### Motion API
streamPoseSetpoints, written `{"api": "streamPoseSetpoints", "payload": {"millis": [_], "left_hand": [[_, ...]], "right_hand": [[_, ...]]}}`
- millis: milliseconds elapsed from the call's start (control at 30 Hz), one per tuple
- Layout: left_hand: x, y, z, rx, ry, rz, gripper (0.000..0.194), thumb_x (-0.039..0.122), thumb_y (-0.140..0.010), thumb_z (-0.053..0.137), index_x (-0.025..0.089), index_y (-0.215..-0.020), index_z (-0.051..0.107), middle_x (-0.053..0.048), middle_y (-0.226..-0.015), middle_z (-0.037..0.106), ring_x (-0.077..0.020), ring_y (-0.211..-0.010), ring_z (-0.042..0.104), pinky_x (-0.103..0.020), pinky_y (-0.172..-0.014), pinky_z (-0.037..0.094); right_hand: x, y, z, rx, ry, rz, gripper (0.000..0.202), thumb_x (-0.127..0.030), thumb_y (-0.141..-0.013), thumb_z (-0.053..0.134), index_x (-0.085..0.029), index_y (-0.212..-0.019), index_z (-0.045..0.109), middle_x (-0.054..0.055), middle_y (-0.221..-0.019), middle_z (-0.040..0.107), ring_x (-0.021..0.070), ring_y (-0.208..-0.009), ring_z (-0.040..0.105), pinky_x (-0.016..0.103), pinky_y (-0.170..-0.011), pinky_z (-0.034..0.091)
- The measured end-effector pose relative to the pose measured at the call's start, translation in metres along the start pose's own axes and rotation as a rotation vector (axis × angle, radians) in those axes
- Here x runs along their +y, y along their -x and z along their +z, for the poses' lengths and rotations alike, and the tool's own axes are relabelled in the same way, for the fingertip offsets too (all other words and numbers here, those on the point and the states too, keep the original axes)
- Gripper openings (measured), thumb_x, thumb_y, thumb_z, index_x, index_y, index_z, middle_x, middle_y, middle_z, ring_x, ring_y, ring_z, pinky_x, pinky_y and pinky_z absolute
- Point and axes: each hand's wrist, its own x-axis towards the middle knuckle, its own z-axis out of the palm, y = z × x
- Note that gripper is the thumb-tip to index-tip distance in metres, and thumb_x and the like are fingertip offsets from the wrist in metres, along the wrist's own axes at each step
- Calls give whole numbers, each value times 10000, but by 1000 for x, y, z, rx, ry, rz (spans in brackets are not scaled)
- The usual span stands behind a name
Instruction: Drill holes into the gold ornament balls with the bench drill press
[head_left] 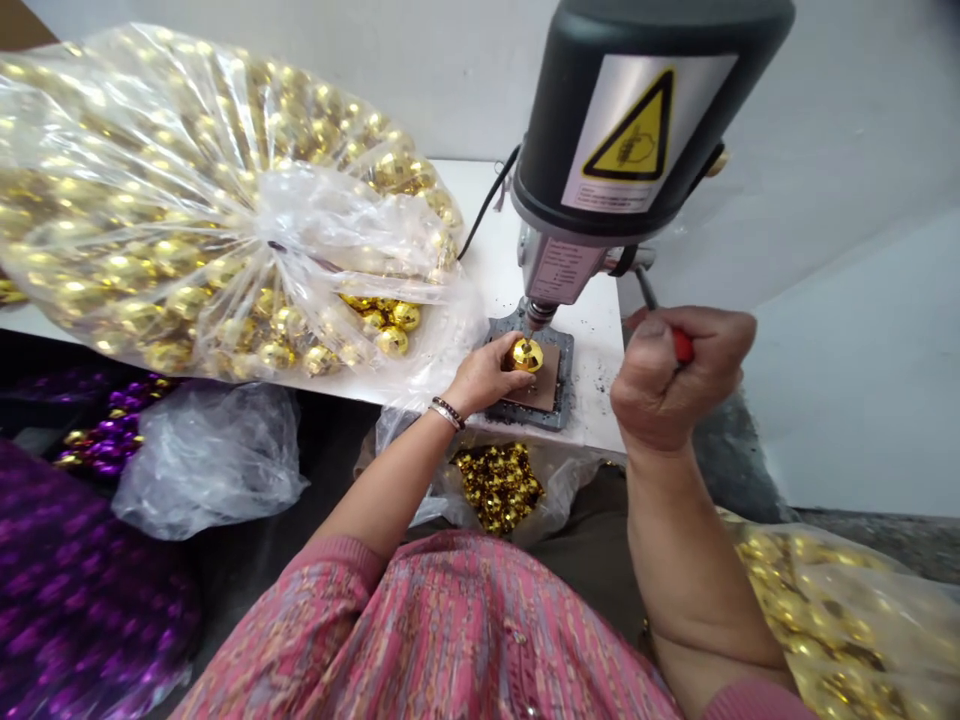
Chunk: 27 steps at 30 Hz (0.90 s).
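A shiny gold faceted ball (528, 354) is pinched between the thumb and fingers of my left hand (487, 376). It sits over a brown board (541, 384) on the grey base of a bench drill press (551, 250). Right above the ball is the drill's chuck (538, 314); whether the bit touches the ball I cannot tell. My right hand (675, 375) is wrapped round the red-knobbed feed lever (682, 346) at the drill's right side.
A big clear bag (187, 200) of gold balls fills the table's left, with an opening near the drill. An open bag of gold balls (501, 488) lies below the table edge. Purple balls (82, 590) are at lower left, another gold bag (847, 620) at lower right. Dark shavings surround the base.
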Motion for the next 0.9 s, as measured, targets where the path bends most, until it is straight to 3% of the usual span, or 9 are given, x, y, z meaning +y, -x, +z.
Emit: {"api": "streamPoseSetpoints", "payload": {"millis": [300,467,633,733,900], "left_hand": [[1,2,1,-9,-9,9,710,223,-840,964,218,-1528,788,-59,-1267,887,-296,-1147,827,-375,-1063,640],[2,4,-1,-42,-55,17,662,250,-888,930,231,-1531,773,-43,-1283,880,-284,-1191,819,-361,-1092,626],[0,2,2,-10,-41,-4,732,232,-861,951,230,-1565,752,-64,-1337,874,-301,-1221,822,-391,-1109,635],[-6,5,4,4,-7,24,728,210,-840,958,202,-1538,749,-71,-1337,867,-296,-1214,823,-398,-1110,650],[-24,29,-4,-86,-22,320,681,242,-797,1033,209,-1437,801,-127,-1450,836,-333,-1344,792,-472,-1199,642]], "right_hand": [[7,11,11,79,-54,-104,97,-310,-1092,583,-245,-1053,643,-10,-927,666,129,-820,724,305,-776,570],[7,14,13,96,-90,-151,211,-364,-1123,562,-214,-980,603,-29,-835,632,115,-774,721,273,-728,551],[-2,-35,14,117,-46,-14,306,-403,-1149,519,-191,-940,586,-36,-831,572,78,-729,580,263,-726,488],[-3,-75,16,16,-80,195,337,-406,-1149,505,-190,-891,524,-69,-799,510,49,-703,502,251,-705,448],[-7,-98,17,-24,-95,292,339,-348,-1128,517,-152,-856,562,-123,-756,532,-5,-676,513,289,-737,418]]}}
